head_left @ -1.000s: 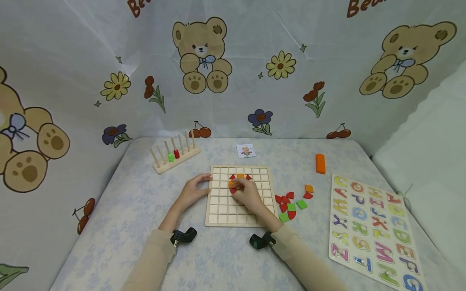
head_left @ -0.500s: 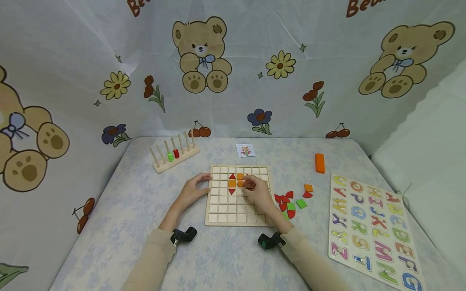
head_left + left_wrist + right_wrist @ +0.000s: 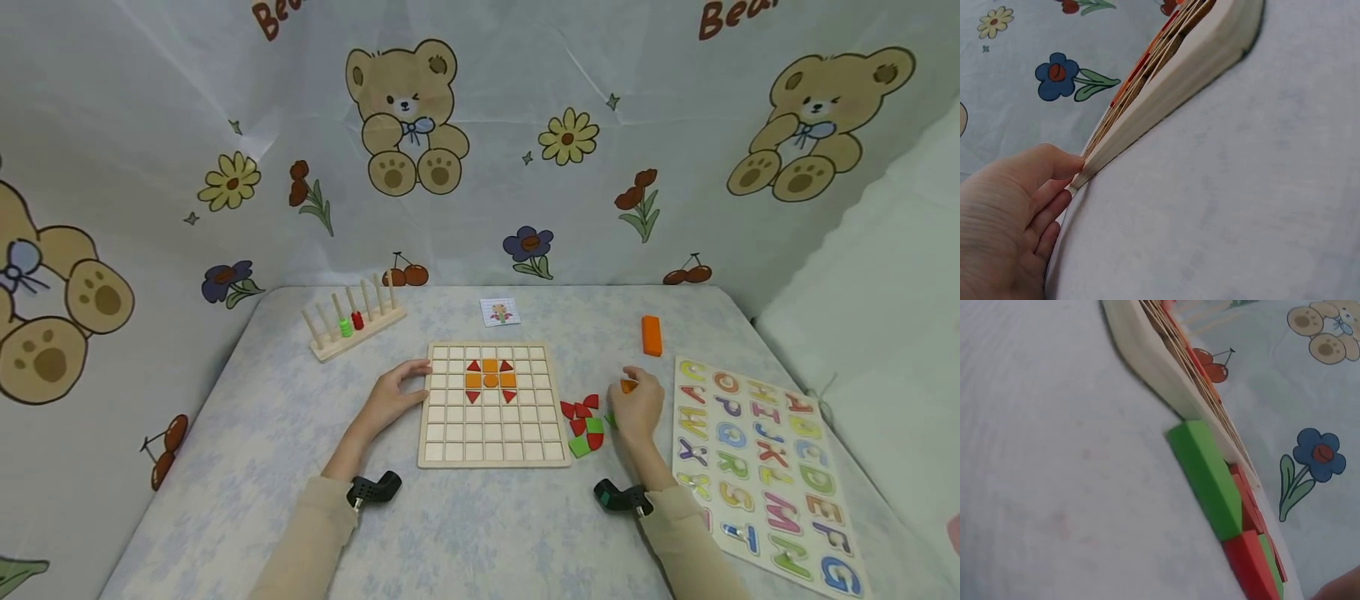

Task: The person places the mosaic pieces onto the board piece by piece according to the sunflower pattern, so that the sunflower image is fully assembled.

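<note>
In the head view my left hand (image 3: 390, 396) rests thumb and fingertips against the left edge of a square wooden grid board (image 3: 491, 454). The left wrist view has the thumb at the board's edge, fingers beside it. On the board lie a round orange piece (image 3: 491, 381), orange squares around it, including one on its right (image 3: 507, 380), and several red triangles. My right hand (image 3: 637, 408) is on the table right of the board, thumb and fingers pinching an orange square tile (image 3: 628, 386). A green tile (image 3: 611, 420) is partly hidden beside that hand.
Loose red quarter-circles and green tiles (image 3: 580, 447) lie between board and right hand. A picture card (image 3: 499, 312) and a peg stand (image 3: 360, 331) are behind. An orange block (image 3: 652, 336) and an alphabet puzzle board (image 3: 780, 475) stand to the right.
My right hand has left the board and moved right to the loose orange tile. An orange square and a red triangle now show where it was. My left hand stays at the edge.
</note>
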A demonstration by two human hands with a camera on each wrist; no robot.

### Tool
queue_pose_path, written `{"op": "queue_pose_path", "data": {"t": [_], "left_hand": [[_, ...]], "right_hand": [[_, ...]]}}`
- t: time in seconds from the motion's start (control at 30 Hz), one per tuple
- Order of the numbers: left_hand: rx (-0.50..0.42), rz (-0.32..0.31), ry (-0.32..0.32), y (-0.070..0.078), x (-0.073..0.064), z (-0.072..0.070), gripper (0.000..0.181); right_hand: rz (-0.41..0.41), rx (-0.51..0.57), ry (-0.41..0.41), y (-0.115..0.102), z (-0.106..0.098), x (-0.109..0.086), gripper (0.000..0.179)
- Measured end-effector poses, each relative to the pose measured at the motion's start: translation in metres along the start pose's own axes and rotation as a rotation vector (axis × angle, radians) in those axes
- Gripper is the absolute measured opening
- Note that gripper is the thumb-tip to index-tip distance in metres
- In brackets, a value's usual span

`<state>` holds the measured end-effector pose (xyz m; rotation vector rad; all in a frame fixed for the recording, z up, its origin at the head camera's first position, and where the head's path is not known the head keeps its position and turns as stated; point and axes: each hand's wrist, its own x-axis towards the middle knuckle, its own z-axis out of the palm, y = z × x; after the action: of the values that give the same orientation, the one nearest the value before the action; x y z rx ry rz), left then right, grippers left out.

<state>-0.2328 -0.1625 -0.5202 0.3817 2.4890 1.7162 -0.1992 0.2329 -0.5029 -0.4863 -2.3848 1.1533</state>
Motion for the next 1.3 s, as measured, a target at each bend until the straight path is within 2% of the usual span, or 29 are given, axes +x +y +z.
{"op": "queue_pose_path", "data": {"t": [0.17,0.3,0.47,0.6,0.7,0.8,0.97,1.13,1.23,1.3], "left_hand": [[-0.007,0.008,0.001,-0.001,-0.001,0.000,0.053],[-0.016,0.011,0.001,-0.002,-0.001,0.000,0.052],[-0.021,0.009,0.000,-0.002,-0.001,-0.001,0.053],[-0.008,0.020,-0.001,-0.002,-0.001,-0.001,0.053],[-0.010,0.030,-0.001,-0.003,0.000,-0.001,0.053],[-0.018,0.036,-0.001,-0.003,0.000,-0.001,0.054],[-0.015,0.037,-0.004,0.000,-0.001,0.001,0.055],[-0.018,0.030,-0.021,0.020,-0.008,-0.002,0.054],[-0.019,0.035,-0.032,0.033,-0.013,-0.004,0.053],[-0.017,0.036,-0.033,0.035,-0.014,-0.005,0.054]], "right_hand": [[-0.001,-0.010,0.065,0.009,0.001,0.003,0.041],[0.002,0.024,0.063,0.014,0.002,0.006,0.041],[0.024,0.076,0.016,0.009,0.003,0.005,0.043],[0.017,0.108,-0.085,-0.007,0.010,-0.002,0.045],[-0.023,0.142,-0.182,-0.023,0.020,-0.011,0.045],[-0.088,0.205,-0.293,-0.039,0.032,-0.021,0.045],[-0.251,0.276,-0.528,-0.059,0.054,-0.035,0.047],[-0.332,0.304,-0.692,-0.070,0.071,-0.042,0.046],[-0.352,0.312,-0.730,-0.075,0.076,-0.044,0.046],[-0.370,0.310,-0.745,-0.076,0.079,-0.045,0.046]]}}
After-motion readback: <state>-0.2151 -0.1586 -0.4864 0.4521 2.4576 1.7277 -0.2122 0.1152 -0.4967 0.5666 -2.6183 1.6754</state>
